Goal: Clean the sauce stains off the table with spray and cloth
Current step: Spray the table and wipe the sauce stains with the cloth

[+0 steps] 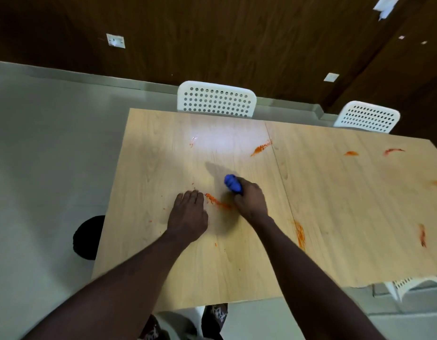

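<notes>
**Risks.** The table (163, 266) carried sauce across both panels, so the main hazard was judged to be spreading: one pass dragged through several marks would smear them wider rather than lift them. The seam (279, 182) between the panels could take in liquid or sauce if spray pooled there, and the long streak (261, 147) lay right against it. The left hand (188, 217) lay flat on the top, fingers straight and holding nothing, its fingertips just beside the nearest stain (217, 201). A small shift would put skin into the sauce and print it elsewhere. The right hand (250, 200) was curled tightly round a blue object (232, 183) just beyond that same stain. It could not be told whether this was the spray head or a balled cloth, and no second cleaning item was in view. The smear (300, 235) beside the right forearm risked being brushed by it.

**Materials.** The table was pale wood-grain laminate, flat, smooth and glossy enough to show a bright glare patch, so it was judged to wipe readily. Two white chairs (216, 99) had hard rounded backs pierced with rows of holes. The blue object looked rounded and matte. The stains were orange-red, thin and streaky with ragged ends, with fine specks (192, 184) near the left fingertips that were easy to miss.
</notes>
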